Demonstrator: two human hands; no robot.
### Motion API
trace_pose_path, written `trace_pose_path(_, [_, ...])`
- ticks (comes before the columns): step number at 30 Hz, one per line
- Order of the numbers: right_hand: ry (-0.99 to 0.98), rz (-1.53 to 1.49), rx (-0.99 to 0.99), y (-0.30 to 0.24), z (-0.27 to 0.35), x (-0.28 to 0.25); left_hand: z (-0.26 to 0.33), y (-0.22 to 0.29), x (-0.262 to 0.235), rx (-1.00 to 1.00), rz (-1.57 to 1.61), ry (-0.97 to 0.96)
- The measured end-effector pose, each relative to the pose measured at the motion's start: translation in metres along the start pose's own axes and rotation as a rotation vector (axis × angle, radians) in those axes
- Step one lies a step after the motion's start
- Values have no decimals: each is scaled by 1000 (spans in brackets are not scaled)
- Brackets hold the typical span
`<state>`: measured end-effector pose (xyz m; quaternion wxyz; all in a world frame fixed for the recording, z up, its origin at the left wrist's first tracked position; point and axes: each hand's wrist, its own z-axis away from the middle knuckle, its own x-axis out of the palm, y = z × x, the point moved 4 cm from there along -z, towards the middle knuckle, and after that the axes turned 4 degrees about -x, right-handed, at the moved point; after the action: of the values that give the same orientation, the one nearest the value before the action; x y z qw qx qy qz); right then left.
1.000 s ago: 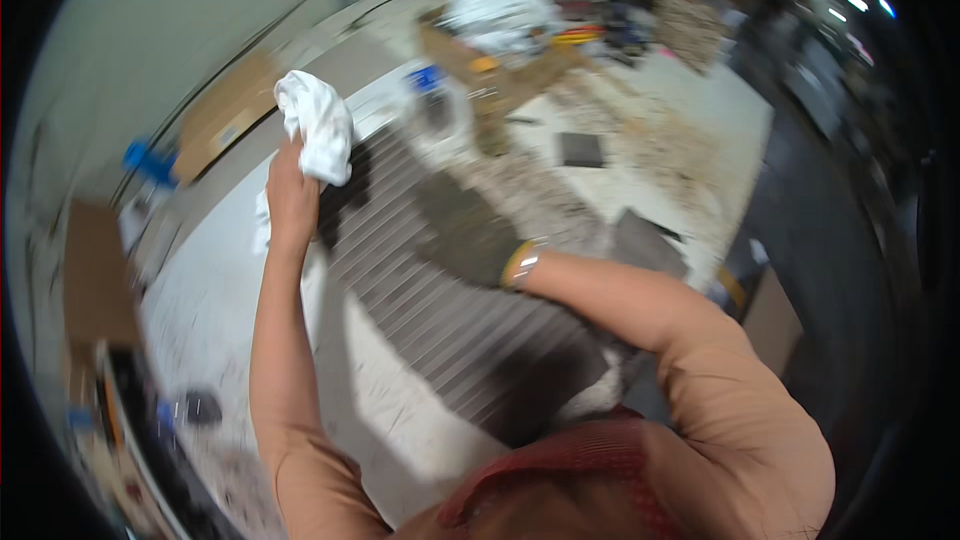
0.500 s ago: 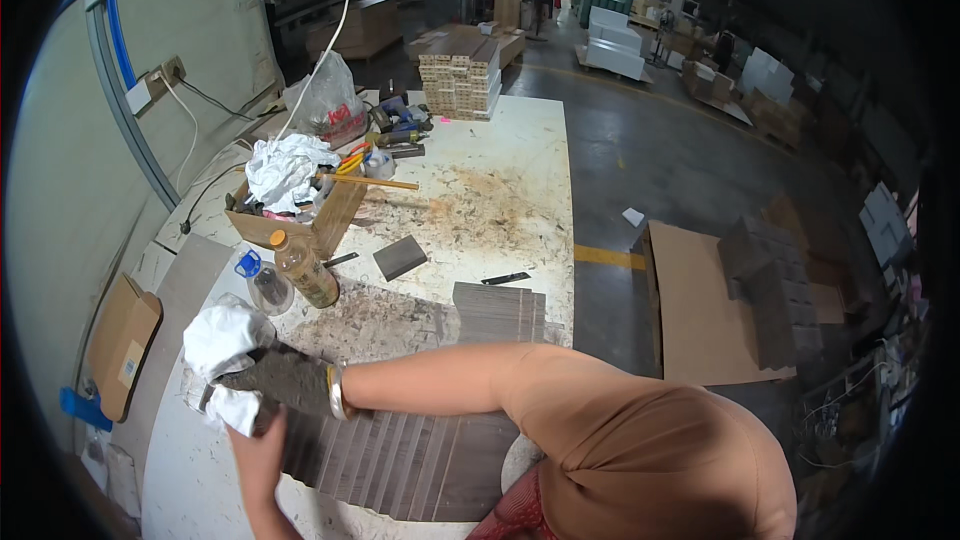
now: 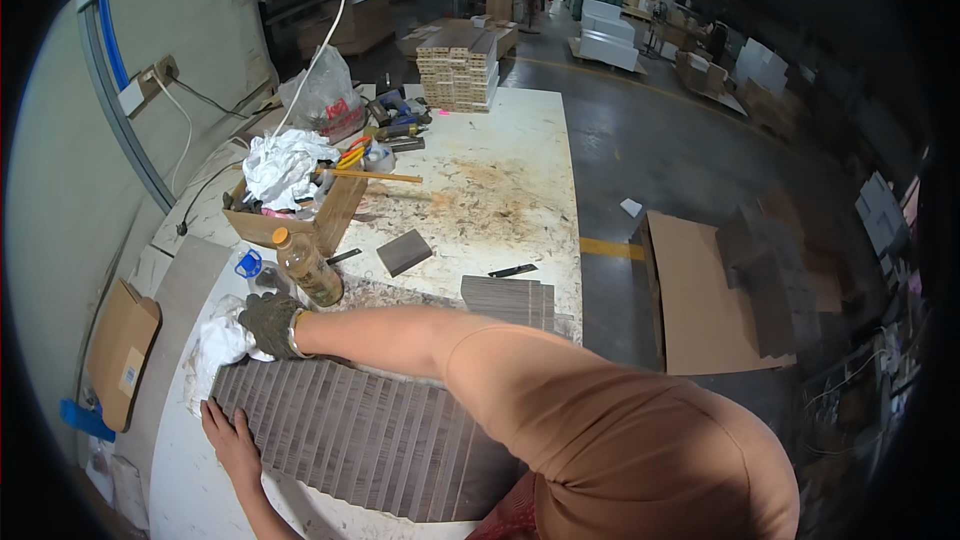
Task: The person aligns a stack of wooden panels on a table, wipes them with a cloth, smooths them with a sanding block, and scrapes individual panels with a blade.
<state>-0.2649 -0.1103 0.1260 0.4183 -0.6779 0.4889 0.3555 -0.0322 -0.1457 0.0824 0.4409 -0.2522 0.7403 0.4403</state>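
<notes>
My right hand [image 3: 271,325], in a dark work glove, is closed on a bunched white cloth [image 3: 224,332] beyond the far left end of a row of grey wood-grain strips [image 3: 350,435]. The strips lie side by side on the white worktable [image 3: 500,165]. My bare left hand [image 3: 235,447] rests on their near left edge with its fingers apart, holding nothing. Just past the glove stand a clear bottle with a blue cap [image 3: 249,263], partly hidden, and a bottle with an orange cap [image 3: 310,268].
A cardboard box [image 3: 335,223] holds white rags and tools. Beyond it are a plastic bag [image 3: 323,95] and a stack of boards [image 3: 458,75]. A small grey board [image 3: 404,253] and a black knife [image 3: 513,270] lie mid-table. Flat cardboard [image 3: 705,290] is at the right.
My right hand has moved the white cloth away from me, off the strips' left end. My left hand has let go of the cloth and come down onto the strips' edge.
</notes>
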Motion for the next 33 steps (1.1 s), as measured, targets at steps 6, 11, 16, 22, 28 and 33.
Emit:
trace_pose_path(6, [-62, -231, -595, -92, 103, -24, -4, -53, 15, 61, -187, 91])
trace_pose_path(11, [-168, -451, -182, -23, 102, -85, 113, 49, -53, 90, 199, 134])
trace_pose_path(16, [40, -180, -504, -70, 192, -84, 263, 176, 4, 415, -226, -286])
trace_pose_path(22, [-1, -225, 100, 107, 235, -151, 251, 197, 13, 448, -355, -223])
trace_pose_path(28, [262, -725, 487, 132, 317, -258, 279, 247, 20, 434, -115, -97])
trace_pose_path(33, [125, -219, -10, 71, 394, -184, 222, 330, 108, 557, -88, -236])
